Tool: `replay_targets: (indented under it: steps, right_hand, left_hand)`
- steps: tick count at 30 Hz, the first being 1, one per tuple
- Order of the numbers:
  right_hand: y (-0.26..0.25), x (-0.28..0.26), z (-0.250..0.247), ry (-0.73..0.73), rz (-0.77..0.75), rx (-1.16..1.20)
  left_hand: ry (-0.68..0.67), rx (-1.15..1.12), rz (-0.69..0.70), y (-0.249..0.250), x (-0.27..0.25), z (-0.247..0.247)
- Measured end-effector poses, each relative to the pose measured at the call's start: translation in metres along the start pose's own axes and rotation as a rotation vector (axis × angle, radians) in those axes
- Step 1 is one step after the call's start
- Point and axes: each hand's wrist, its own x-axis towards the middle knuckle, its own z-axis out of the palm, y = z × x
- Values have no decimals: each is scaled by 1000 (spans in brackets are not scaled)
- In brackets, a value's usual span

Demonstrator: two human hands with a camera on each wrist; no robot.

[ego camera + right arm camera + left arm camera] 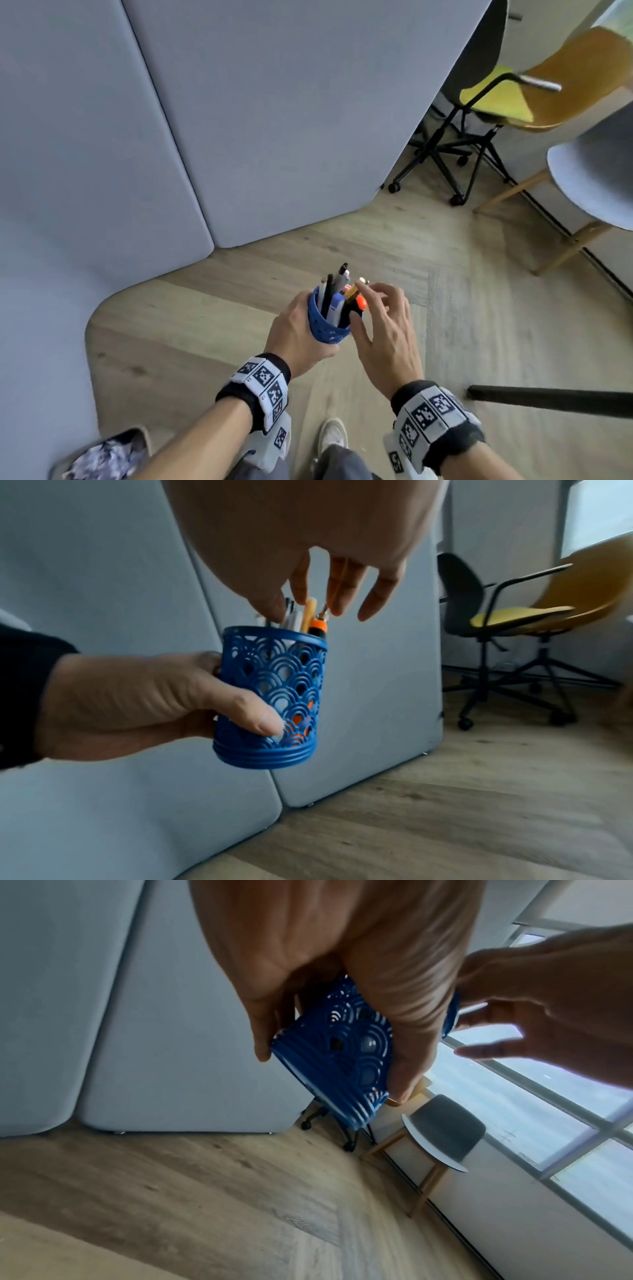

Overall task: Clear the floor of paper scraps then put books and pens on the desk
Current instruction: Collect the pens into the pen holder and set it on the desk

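Pens in a blue lattice pen holder, carried above the wooden floor.
Left hand grips the holder; right hand, fingers spread, touches the pen tops (tilting could spill them).

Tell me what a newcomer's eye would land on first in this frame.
First, the blue pen holder, full of pens and gripped mid-air by the left hand above the wooden floor. The right hand has its fingers spread at the pen tops. Next, the yellow chair at upper right, beside the grey panels.
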Motion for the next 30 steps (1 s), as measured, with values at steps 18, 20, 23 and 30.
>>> replay_targets:
  steps: [18, 20, 23, 30]
  right_hand:
    - [37, -290, -276, 407, 631, 111]
    - [51, -345, -298, 471, 682, 101]
    - [75, -420, -323, 489, 766, 64]
    - [120, -481, -345, 497, 799, 273]
  left_hand:
    - [-626, 18, 493, 278, -208, 157]
    - [-749, -26, 521, 295, -246, 196]
    - [-816, -20, 605, 318, -297, 250]
    - [-782, -33, 627, 343, -337, 310]
